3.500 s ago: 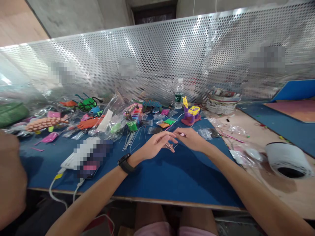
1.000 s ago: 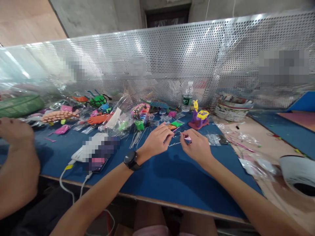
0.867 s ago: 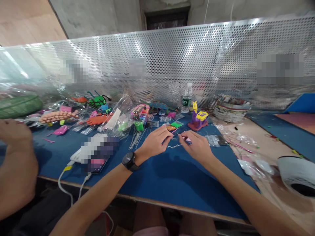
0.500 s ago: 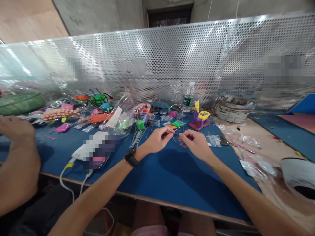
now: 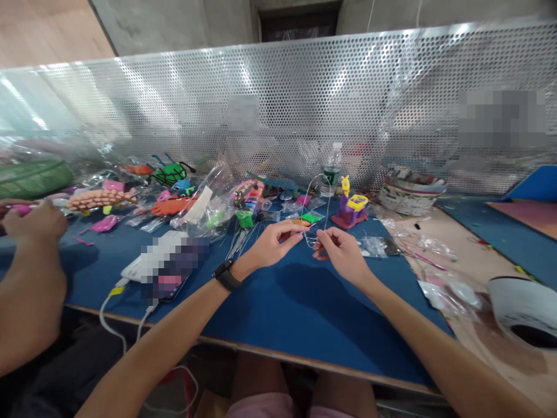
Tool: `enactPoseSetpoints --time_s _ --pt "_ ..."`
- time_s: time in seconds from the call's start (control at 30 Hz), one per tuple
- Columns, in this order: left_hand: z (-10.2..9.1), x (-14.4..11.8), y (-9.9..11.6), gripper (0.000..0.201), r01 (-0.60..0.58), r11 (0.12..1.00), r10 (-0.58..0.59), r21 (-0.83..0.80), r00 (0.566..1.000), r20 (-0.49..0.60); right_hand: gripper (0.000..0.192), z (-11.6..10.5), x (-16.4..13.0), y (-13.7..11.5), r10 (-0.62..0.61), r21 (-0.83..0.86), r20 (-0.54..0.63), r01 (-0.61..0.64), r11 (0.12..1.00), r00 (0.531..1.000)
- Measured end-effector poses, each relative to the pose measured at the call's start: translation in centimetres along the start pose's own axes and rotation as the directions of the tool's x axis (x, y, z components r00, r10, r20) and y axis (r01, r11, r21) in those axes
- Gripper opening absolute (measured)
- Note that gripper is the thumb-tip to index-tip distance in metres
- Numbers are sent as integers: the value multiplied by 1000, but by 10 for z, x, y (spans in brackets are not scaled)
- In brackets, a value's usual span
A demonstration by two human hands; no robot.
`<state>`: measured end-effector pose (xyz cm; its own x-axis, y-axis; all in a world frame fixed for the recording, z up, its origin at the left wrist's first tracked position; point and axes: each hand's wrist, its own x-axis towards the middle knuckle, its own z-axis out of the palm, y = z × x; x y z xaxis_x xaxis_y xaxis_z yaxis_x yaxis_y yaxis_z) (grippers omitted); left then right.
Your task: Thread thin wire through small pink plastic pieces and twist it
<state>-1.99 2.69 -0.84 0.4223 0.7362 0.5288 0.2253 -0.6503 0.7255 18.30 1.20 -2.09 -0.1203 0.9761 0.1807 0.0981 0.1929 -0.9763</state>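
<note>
A thin wire that lay low between the hands a second ago now arches up above them. Beyond the grip stand a purple-and-yellow toy figure and a water bottle. The left hand and right hand both pinch the wire's ends.

**Blue-Topped Table, Crowded at the Back**

A table with a blue mat fills the view. At 11 o'clock lie clear bags of bright foam pieces and an orange foam fish. At 12 stand a water bottle and a purple-yellow toy. A woven basket sits at 1, a white bowl at 3, a phone at 9
</note>
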Motion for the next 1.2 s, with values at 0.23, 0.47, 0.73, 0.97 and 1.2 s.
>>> enactPoseSetpoints --time_s 0.23,0.47,0.73,0.97,1.2 --pt "1 1 5 22 45 999 -45 20 998 -38 50 -3 -1 -3 -123 -133 -18 120 984 992" --pt "0 2 -1 25 134 987 -135 -91 991 1 44 -11 3 -3 -89 -188 114 109 976 989" --pt "1 1 -4 24 158 980 -160 -124 987 -3 34 -9 3 -5 14 -235 183 30 972 983" --pt "-2 1 -3 24 169 983 -166 -74 985 37 30 -12 3 -6 -166 -454 217 250 855 962" --pt "4 0 -10 24 207 977 -203 -60 977 58 27 -20 9 -4 -139 -480 194 218 850 971"
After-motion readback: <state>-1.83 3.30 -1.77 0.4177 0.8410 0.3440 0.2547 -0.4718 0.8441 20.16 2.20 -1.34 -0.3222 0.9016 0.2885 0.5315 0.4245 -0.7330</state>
